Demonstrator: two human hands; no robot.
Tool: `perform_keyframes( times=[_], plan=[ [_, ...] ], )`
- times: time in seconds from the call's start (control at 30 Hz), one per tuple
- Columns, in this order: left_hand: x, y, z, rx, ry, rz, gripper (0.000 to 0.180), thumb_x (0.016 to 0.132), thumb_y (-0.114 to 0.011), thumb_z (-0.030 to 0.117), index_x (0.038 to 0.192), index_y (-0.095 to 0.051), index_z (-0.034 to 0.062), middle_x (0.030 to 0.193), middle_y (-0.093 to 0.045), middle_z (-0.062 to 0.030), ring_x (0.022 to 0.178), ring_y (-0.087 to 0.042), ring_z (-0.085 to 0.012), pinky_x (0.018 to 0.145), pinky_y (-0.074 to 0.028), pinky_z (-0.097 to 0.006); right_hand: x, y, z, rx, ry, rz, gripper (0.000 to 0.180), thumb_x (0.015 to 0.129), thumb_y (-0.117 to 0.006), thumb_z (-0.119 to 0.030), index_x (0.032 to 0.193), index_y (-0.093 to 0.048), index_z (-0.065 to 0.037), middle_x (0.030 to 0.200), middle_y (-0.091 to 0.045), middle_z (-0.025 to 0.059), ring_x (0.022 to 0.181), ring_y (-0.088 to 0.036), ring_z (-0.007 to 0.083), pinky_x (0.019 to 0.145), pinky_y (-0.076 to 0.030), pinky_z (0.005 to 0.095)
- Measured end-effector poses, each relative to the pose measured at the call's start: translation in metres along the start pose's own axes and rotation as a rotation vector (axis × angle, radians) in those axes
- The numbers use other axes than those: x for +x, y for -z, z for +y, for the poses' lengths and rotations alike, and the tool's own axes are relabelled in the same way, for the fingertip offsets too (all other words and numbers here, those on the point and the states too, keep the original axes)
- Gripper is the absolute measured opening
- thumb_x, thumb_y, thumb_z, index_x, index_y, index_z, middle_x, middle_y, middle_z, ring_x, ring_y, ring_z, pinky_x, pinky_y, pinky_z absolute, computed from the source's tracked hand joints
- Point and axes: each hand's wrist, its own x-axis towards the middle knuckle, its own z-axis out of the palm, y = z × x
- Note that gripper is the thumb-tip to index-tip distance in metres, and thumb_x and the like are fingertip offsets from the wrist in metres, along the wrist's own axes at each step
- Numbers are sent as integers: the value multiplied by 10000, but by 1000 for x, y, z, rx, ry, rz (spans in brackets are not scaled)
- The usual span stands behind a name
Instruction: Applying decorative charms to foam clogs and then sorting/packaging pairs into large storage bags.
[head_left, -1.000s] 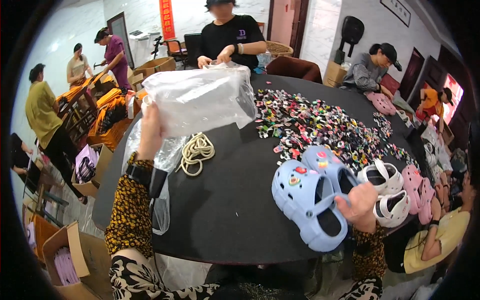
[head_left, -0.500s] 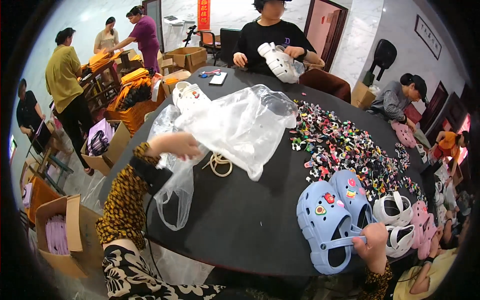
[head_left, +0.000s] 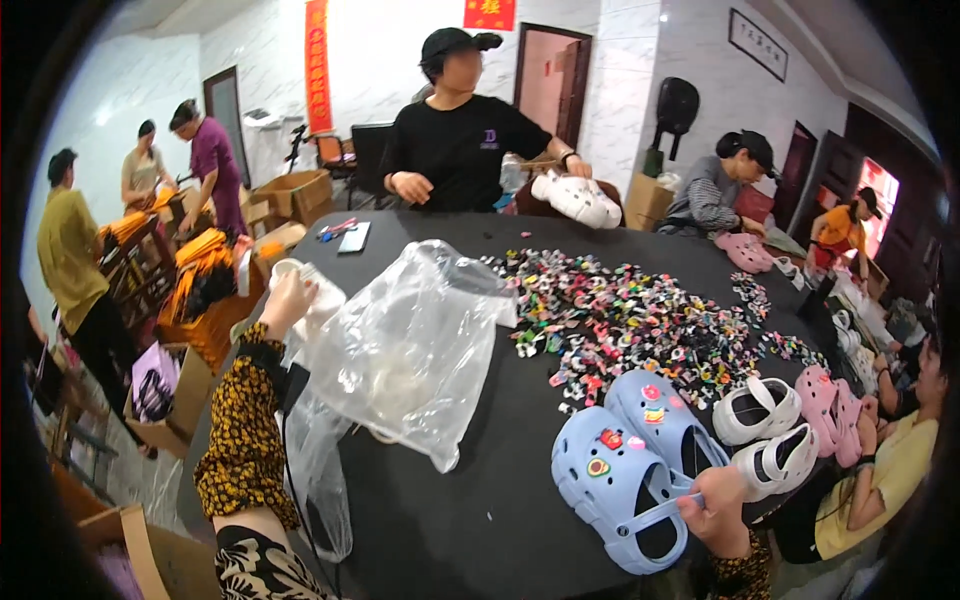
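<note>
At the table's left side my left hand [head_left: 288, 303] has its fingers wrapped on a white clog [head_left: 326, 298]; part of the clog is hidden by the hand and the bag. A clear plastic bag [head_left: 420, 345] lies just right of it, with a pale ring-shaped coil under the film. Near the front edge my right hand [head_left: 716, 508] grips the heel strap of a light blue clog [head_left: 585, 510] decorated with small charms. Its mate [head_left: 640, 395], also with charms, lies against it on the far side.
A wide pile of colourful shoe charms [head_left: 630, 325] covers the table's far right. White clogs [head_left: 752, 412] and pink clogs [head_left: 822, 405] stand right of the blue pair. Across the table a person [head_left: 460, 150] holds a white clog [head_left: 578, 200]. A phone [head_left: 354, 238] lies at the back left.
My left hand has moved from above the plastic bag to the white clog and closed on it. My right hand stays on the blue clog's strap. The view has shifted.
</note>
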Motion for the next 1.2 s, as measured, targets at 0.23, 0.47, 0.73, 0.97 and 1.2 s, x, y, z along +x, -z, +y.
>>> perform_keyframes(
  times=[0.23,0.47,0.73,0.97,1.2],
  plan=[
    [11,-21,-22,67,204,-6,474,795,-615,210,1147,-423,-43,1097,-515,-290,1041,-530,-419,866,-442,-455,-10,-9,-1,28,-56,36,400,796,-639,-415,630,-484,-86,603,-459,91,563,-465,321,548,-328,429],
    [9,14,9,-227,369,-42,332,670,-685,149,852,-544,-90,704,-613,-195,652,-632,-287,570,-489,-368,-13,-14,0,-1,-76,60,404,798,-645,-416,644,-489,-77,637,-475,99,581,-471,321,558,-335,427],
    [11,40,-20,-53,139,472,284,760,-663,103,934,-508,-59,866,-585,-225,798,-591,-347,735,-450,-405,-13,-13,0,19,-40,84,368,808,-648,-390,721,-485,-71,684,-485,96,623,-483,312,592,-342,412],
    [-7,123,121,-581,219,281,179,839,-598,106,948,-546,-26,787,-583,-67,692,-577,-105,535,-479,-251,-10,-17,1,78,-12,83,362,814,-645,-390,730,-489,-74,690,-486,81,625,-485,292,616,-339,393],
    [-36,101,262,-1033,215,-450,173,846,-601,120,897,-507,-15,809,-613,-100,583,-638,-165,491,-512,-265,-15,-9,3,54,-25,82,375,805,-664,-394,721,-489,-72,680,-485,72,628,-483,274,627,-337,384]
  ],
)
